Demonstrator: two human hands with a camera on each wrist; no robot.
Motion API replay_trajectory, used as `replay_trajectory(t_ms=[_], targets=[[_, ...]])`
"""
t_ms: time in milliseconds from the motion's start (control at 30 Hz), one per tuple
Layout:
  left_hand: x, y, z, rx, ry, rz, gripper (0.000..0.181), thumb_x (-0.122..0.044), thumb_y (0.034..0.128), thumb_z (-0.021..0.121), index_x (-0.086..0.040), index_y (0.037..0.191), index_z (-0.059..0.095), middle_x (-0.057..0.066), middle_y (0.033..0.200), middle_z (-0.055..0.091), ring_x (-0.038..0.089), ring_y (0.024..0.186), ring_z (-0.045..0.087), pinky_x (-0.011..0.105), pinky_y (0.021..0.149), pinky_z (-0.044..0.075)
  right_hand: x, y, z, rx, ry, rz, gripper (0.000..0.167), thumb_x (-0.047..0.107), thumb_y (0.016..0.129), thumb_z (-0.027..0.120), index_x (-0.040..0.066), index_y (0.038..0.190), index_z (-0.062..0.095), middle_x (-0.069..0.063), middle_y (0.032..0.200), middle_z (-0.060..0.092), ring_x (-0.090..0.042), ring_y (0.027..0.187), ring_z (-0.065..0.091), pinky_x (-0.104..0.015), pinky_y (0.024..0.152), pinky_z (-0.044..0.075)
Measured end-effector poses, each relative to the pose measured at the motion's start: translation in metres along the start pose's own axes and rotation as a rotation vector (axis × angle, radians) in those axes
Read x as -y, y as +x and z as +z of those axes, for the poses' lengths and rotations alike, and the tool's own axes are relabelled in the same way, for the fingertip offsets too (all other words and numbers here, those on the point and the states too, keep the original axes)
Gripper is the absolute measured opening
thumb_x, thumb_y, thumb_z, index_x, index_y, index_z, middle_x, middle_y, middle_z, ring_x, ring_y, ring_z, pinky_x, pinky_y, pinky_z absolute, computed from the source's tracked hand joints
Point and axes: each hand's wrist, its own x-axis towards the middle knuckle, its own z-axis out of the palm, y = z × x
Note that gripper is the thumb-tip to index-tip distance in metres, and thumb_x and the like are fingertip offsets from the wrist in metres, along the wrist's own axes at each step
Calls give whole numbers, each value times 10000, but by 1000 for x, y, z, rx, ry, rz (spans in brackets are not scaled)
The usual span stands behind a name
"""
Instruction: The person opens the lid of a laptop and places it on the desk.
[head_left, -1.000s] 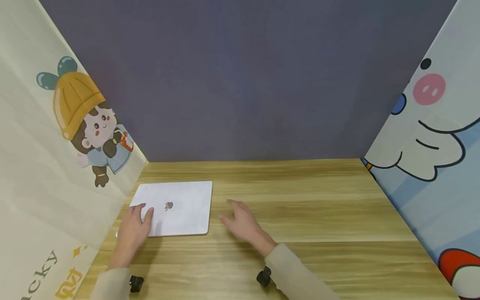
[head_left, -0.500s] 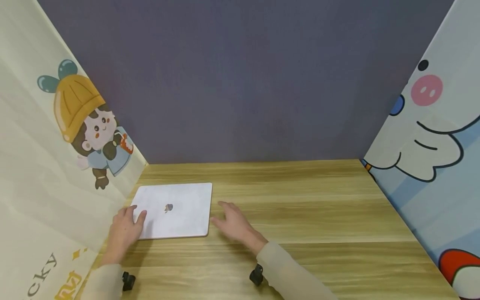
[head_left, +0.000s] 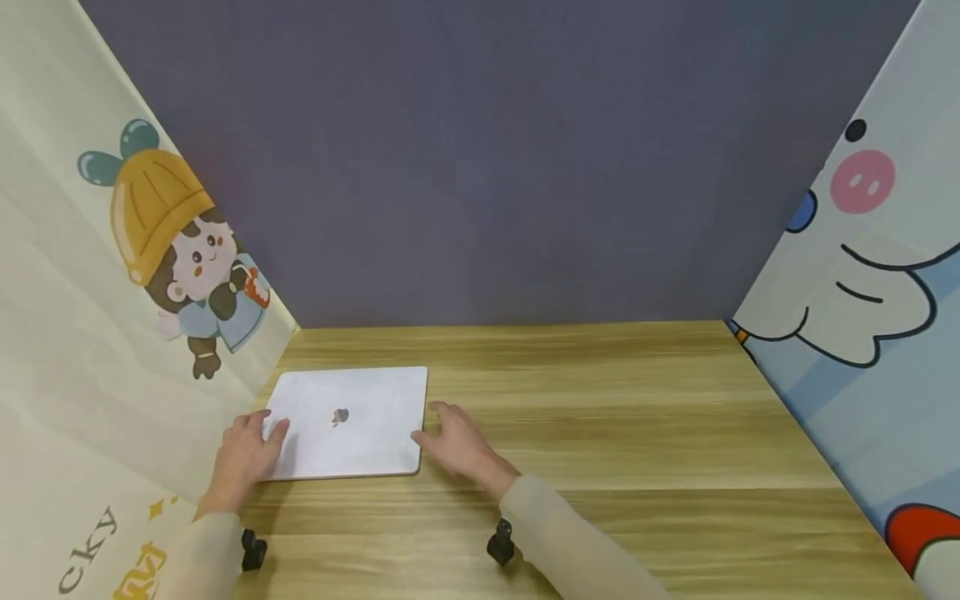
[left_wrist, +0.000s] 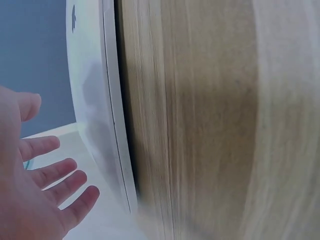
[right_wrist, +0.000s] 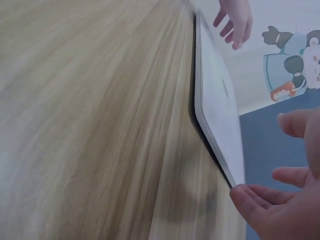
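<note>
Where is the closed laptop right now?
In the head view, the laptop lies on the left part of the wooden table, between the left hand and the right hand, near the left wall.

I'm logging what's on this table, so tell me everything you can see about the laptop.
The laptop looks silver-white, with a smooth, metal-like lid, rounded corners and a thin side edge; a small, darker, apple-shaped logo sits mid-lid. It is closed and lies flat on the wood-patterned table, toward the left side. Fingers of the right hand appear to touch its right end; the left hand is at its left end, contact unclear.
</note>
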Motion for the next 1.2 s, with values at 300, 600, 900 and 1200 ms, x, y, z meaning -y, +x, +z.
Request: replay_trajectory(t_ms=[300, 600, 900, 1200], targets=[[2, 10, -3, 86, -2, -74, 720, -457, 1075, 365, 150, 1459, 319, 442, 1425, 262, 615, 1306, 284, 727, 1072, 284, 4, 14, 9, -2, 50, 20, 641, 400, 980, 650, 49, 1487, 478, -176, 1499, 501, -349, 1412, 430, -496, 1156, 366], [3, 15, 0, 125, -34, -121, 711, -416, 1066, 389, 160, 1470, 286, 445, 1427, 258, 610, 1325, 282, 706, 1109, 266, 5, 23, 18, -33, 101, 60, 635, 341, 968, 681, 31, 1482, 476, -210, 1495, 494, -376, 1405, 435, -502, 1155, 367], [4, 14, -1, 131, -47, -157, 697, -399, 1066, 389, 159, 1469, 276, 451, 1422, 271, 610, 1321, 293, 705, 1107, 276, 8, 31, 29, -21, 158, 62, 655, 332, 949, 706, 11, 1475, 482, -226, 1450, 521, -377, 1339, 499, -493, 1102, 433], [12, 17, 4, 120, -59, -175, 684, -399, 1054, 416, 138, 1466, 316, 431, 1443, 292, 606, 1333, 281, 712, 1105, 271, 9, 34, 34, -23, 149, 99, 660, 285, 920, 733, -8, 1458, 488, -251, 1398, 519, -368, 1302, 515, -473, 1098, 437]])
